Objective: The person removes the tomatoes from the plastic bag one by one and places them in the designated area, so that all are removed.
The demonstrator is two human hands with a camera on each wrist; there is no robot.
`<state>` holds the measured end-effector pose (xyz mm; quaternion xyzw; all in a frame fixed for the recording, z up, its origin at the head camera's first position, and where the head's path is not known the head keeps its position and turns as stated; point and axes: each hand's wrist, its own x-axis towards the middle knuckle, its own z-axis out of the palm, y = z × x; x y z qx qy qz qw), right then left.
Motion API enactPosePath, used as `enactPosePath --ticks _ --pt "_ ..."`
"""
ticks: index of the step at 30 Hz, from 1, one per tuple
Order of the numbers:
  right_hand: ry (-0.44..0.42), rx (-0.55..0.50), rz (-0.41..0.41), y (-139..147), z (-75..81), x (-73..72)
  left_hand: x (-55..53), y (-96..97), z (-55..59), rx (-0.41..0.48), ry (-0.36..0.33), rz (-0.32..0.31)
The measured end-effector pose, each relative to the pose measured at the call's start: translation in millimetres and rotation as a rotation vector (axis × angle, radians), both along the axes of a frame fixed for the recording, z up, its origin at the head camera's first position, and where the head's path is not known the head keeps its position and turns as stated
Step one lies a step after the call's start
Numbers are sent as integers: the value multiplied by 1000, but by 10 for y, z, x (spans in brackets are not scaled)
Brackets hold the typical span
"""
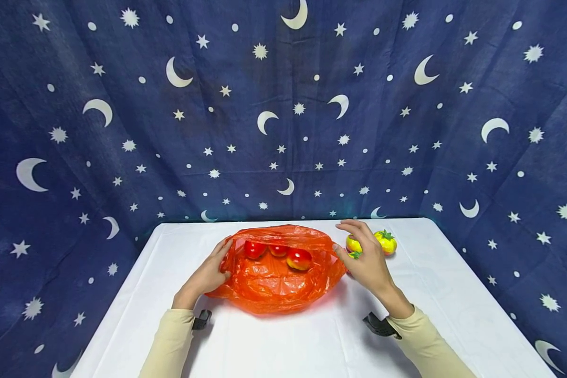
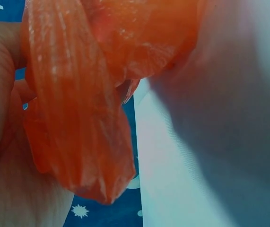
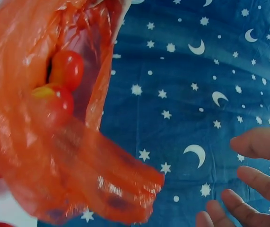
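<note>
An orange-red plastic bag (image 1: 271, 286) lies on the table with its mouth spread wide. Inside it sit three shiny red tomatoes (image 1: 299, 259), one showing yellow low on its side. My left hand (image 1: 209, 272) holds the bag's left edge, and in the left wrist view a gathered bag handle (image 2: 78, 113) runs between thumb and fingers. At the bag's right side, my right hand (image 1: 369, 262) is raised with fingers spread and holds nothing. The right wrist view shows its fingertips apart from the loose right handle (image 3: 130, 189).
Several yellow tomatoes with green leafy tops (image 1: 385, 242) stand on the table beyond my right hand, partly hidden by it. A white cloth covers the table (image 1: 274, 346). Behind the far edge hangs a dark blue curtain (image 1: 283, 157) with moons and stars.
</note>
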<state>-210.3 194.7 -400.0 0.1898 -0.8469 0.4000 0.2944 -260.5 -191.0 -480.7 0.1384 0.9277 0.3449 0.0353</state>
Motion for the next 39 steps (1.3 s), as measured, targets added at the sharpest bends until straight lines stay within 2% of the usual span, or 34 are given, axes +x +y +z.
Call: enactPosePath --ticks 10,16,24,31,36,39 --pt "29 18 105 -239 46 7 0 -4 -2 -9 7 6" --pt "-15 44 180 -394 53 25 7 1 7 -6 -12 23" --pt "-57 115 240 -552 -97 -17 8 -16 8 -10 -9 20" --pt "-97 155 260 -640 -270 -87 8 -27 -12 -4 12 -1" --pt "-154 186 281 -690 -361 -107 11 -26 -9 -2 0 15" --pt "-159 210 281 -713 -395 -119 12 -32 -15 -3 3 16"
